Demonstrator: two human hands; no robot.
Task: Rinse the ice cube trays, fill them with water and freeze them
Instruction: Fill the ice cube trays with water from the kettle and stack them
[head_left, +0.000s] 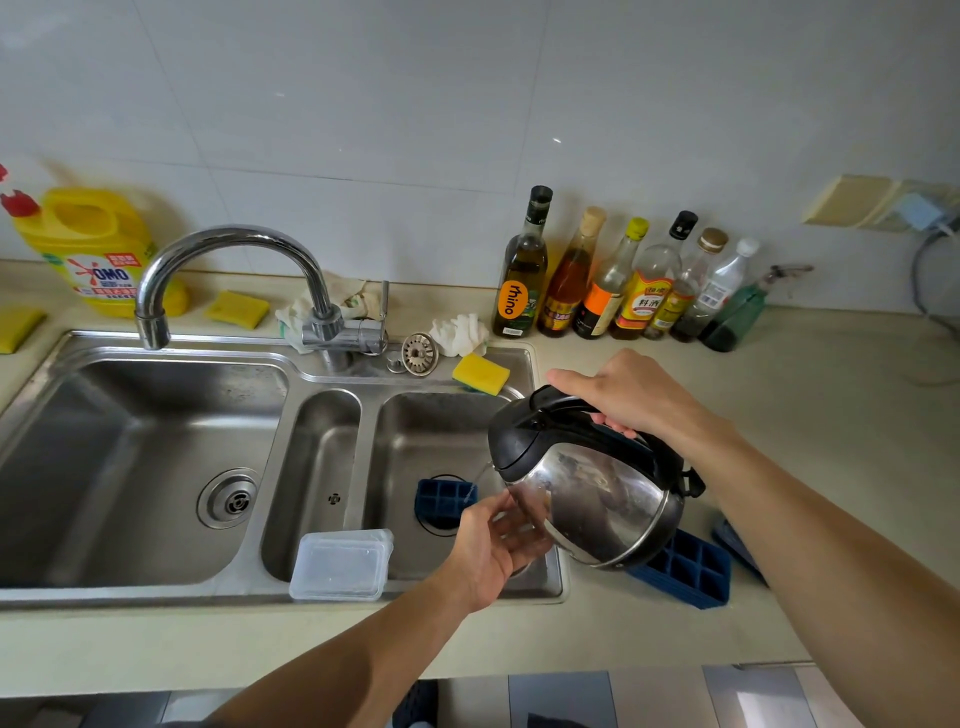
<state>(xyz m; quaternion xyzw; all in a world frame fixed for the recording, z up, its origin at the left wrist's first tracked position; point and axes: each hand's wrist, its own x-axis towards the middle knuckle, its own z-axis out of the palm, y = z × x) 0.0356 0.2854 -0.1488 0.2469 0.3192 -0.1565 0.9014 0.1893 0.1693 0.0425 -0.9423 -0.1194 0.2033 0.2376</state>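
A dark blue ice cube tray (441, 500) with square cells lies low in the right basin of the steel sink (156, 592), over the drain; its right end is hidden behind the left hand (491, 548), and I cannot tell whether that hand pinches the tray or only lies spread against the kettle's belly; the right hand (618, 397) is curled round the black handle of the tilted steel kettle (592, 499), and a thin stream falls from the spout to the tray; a second blue tray (688, 571) rests on the counter (779, 415) just right of the sink rim, partly under the kettle; a clear plastic box (340, 564) straddles the front rim; the wide left basin lies well apart
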